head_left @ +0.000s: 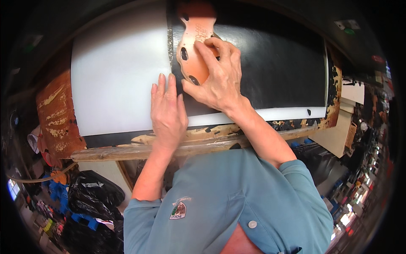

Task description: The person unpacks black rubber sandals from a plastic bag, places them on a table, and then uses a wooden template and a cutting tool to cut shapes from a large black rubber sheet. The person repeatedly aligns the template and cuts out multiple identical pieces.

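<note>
An orange cutting die (193,53), wavy-edged with several dark oval holes, lies over a black sheet (279,72), its far end in shadow. My right hand (222,78) grips the near part of it, thumb at the near end and fingers curled over the right side. Just left of the sheet's speckled edge, my left hand (168,112) rests flat, fingers stretched out and nothing in them. It lies partly on the white board (118,76) and partly on the black material. Along the near right shows a white strip (275,115) with a dark spot.
A worn wooden rail (127,153) runs along the near edge. Beyond the white board's left side is a rust-brown panel (55,110). A black plastic bag (95,194) sits low left. Pale boxes (332,137) stand at right. Dark structure frames the top.
</note>
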`<state>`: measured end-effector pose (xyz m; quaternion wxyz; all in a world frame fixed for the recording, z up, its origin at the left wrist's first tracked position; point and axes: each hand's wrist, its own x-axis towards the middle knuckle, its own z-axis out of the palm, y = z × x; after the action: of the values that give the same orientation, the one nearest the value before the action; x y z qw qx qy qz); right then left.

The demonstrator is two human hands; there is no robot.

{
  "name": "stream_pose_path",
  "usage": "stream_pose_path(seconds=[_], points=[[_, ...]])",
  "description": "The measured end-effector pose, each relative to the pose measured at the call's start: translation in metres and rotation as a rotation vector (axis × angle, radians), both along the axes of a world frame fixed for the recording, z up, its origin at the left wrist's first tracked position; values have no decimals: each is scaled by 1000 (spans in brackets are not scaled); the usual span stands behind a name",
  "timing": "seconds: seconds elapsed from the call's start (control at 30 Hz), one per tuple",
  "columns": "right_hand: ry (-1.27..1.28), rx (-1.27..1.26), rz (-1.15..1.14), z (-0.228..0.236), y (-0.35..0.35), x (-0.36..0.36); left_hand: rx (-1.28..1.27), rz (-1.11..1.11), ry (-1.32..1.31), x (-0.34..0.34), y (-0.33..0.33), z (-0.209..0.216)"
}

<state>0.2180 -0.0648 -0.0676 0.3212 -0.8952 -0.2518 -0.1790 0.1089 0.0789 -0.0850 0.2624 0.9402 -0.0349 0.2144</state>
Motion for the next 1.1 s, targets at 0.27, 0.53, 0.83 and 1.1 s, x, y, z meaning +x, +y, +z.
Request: stream_pose_path(seconds=[0.27, 0.53, 0.83, 1.1], points=[[146, -92, -34, 9, -118, 7, -102, -22, -11, -18, -5, 2], [12, -290, -38, -16, -145, -27, -352, -248, -92, -84, -61, 13], [84, 525, -99, 26, -156, -32, -104, -146, -207, -92, -61, -14], [-419, 427, -459, 103, -289, -27, -83, -117, -227, -100, -51, -22]])
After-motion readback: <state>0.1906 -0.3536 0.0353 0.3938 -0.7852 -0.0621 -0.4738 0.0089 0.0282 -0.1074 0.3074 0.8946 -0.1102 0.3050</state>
